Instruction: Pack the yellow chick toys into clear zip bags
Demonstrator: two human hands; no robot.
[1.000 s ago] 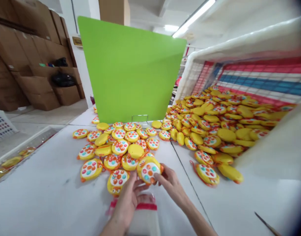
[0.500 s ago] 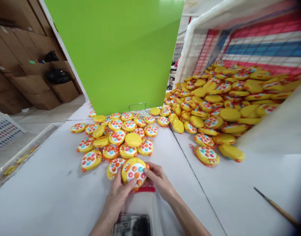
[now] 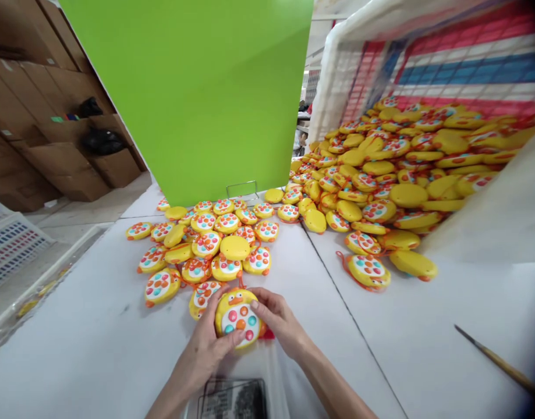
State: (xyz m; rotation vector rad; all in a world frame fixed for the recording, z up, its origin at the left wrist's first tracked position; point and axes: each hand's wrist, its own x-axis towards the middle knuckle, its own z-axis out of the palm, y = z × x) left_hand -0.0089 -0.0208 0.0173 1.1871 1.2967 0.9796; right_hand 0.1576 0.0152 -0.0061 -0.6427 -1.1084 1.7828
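Between my two hands is a yellow duck-shaped toy (image 3: 240, 317) with a white belly, coloured round buttons, and its face at the top. My left hand (image 3: 212, 334) grips its left side, thumb across the lower buttons. My right hand (image 3: 278, 317) holds the upper right edge, its thumb on the rim. Under the toy lies a clear plastic bag with a red strip (image 3: 268, 334), mostly covered. Just beyond my hands, a loose pile of the same duck toys (image 3: 206, 243) lies on the white table, some face down.
A green panel (image 3: 197, 99) stands behind the pile, with a wire stand (image 3: 242, 189) at its foot. On the right, a white basket (image 3: 330, 81) lies tipped, spilling many duck toys (image 3: 376, 169). A thin wooden-handled tool (image 3: 496, 359) rests at right. Cardboard boxes (image 3: 66, 169) are stacked at left.
The duck toy has turned in my hands, so its face now points up and away from me rather than left. Both hands keep hold of it, slightly lower.
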